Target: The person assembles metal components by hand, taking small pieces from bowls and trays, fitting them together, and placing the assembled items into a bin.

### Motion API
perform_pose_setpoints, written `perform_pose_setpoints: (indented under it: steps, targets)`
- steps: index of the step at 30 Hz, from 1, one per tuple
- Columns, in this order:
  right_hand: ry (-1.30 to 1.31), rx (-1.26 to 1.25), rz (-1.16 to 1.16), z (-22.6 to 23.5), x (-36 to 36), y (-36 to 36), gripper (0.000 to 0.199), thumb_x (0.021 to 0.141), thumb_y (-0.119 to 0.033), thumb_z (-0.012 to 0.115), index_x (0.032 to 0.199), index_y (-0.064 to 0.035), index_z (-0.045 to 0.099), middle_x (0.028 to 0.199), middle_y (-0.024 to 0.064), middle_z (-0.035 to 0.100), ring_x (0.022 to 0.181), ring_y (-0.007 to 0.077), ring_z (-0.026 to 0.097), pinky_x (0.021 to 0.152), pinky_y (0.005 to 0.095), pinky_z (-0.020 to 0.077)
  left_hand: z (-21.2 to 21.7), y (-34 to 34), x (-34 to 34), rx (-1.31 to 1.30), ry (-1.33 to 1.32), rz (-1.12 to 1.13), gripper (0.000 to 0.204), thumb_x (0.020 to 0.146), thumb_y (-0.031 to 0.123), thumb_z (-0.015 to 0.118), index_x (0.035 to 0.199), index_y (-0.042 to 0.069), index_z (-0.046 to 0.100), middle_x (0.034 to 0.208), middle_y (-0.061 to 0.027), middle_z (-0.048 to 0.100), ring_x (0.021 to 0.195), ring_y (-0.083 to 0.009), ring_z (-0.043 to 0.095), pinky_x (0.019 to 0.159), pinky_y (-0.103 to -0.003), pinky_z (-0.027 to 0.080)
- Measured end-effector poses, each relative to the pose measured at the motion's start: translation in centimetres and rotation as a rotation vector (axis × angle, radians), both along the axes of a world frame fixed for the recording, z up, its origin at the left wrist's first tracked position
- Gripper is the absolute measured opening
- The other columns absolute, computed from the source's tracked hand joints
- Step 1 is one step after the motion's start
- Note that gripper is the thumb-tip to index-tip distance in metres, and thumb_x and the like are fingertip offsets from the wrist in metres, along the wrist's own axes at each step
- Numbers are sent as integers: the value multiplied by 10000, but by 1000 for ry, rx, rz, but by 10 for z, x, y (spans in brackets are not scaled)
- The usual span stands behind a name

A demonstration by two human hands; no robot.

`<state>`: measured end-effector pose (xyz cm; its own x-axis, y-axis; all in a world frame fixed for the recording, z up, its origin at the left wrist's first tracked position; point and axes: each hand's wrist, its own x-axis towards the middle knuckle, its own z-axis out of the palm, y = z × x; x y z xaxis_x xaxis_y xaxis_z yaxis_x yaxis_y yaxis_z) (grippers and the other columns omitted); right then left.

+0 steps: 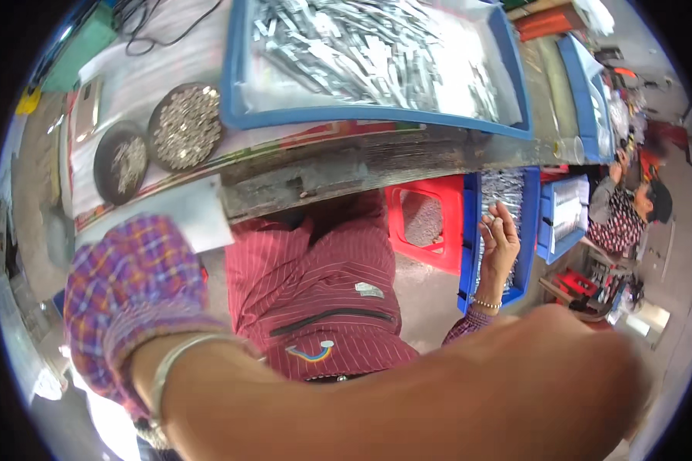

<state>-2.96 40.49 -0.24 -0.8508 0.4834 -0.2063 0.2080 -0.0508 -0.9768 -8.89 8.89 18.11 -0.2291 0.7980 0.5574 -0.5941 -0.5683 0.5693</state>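
My left arm crosses the foreground very close to the head view, with a silver bangle at the wrist below a checked sleeve [134, 284]. My left hand [569, 369] is large and blurred at the lower right, its fingers hidden. Farther off, my right hand [501, 244], with a beaded bracelet [486, 304], is raised over a long blue bin [521, 269] of small shiny metal parts. Its fingers are curled and drawn together; what they pinch, if anything, is too small to make out.
A large blue tray [377, 114] of thin metal strips rests on the worn wooden bench [331, 165]. Two dark bowls [109, 178] of small metal pieces stand left. A red stool [427, 257] and smaller blue bin [565, 219] are at right. Another person [619, 215] sits far right.
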Motion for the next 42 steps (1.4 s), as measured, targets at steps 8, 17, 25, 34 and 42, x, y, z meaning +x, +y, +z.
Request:
perform_pose_setpoints:
  steps: [8,17,25,34,42]
  targets:
    - [13,14,38,6,1,-11,305,886,-64,513,1175,31,519,1045,121,592,821,138,603,728,245,509,5,4,-11,-11,-113,-187,286,832,265,581,713,14,647,572,-18,561,515,-93,475,499,-251,375]
    - [92,317,314,40,-26,-59,221,870,7,490,1061,24,600,953,80,612,803,137,593,744,237,476,7,-13,16,-284,-295,40,235,846,234,599,864,7,657,712,-44,626,636,-75,549,571,-212,422]
    - [344,661,653,78,-80,-105,253,785,86,543,1018,16,612,916,113,619,796,158,607,680,232,483,-36,-41,11,-333,36,275,189,807,-8,599,989,-57,617,924,-176,631,819,-284,616,704,-338,489]
    - [448,1129,851,77,-169,-139,99,743,-105,656,794,-21,647,769,106,626,618,276,588,551,333,454,-115,-67,43,-604,-19,715,170,747,-147,529,813,-7,600,835,-100,631,769,-158,600,685,-249,471]
    - [74,1345,926,57,-207,-178,337,563,-334,783,640,-31,656,638,178,601,631,344,606,583,400,488,-145,-83,68,-779,-263,732,92,776,-82,557,809,-5,593,803,-54,605,752,-106,573,659,-224,456]
